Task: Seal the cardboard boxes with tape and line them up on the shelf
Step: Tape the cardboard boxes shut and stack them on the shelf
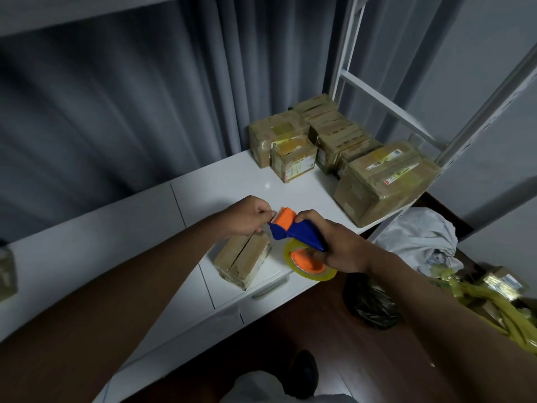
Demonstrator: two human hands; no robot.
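Observation:
A small cardboard box [242, 258] lies on the white shelf [139, 228] near its front edge, its flaps meeting along a seam. My right hand [334, 242] grips the blue handle of an orange and blue tape dispenser [293, 228], with a yellowish tape roll [308, 261] hanging under it. My left hand [247, 216] is just above the box and pinches the tape end at the dispenser's toothed edge. Several taped boxes [334, 146] stand grouped at the shelf's far right end.
A grey curtain [130, 112] hangs behind the shelf. White metal rack posts [488, 112] rise at the right. On the floor lie a pale bag [418, 239], a dark bag [372, 303] and a heap of yellow tape scraps [494, 303]. Another box [5, 274] shows at the left edge.

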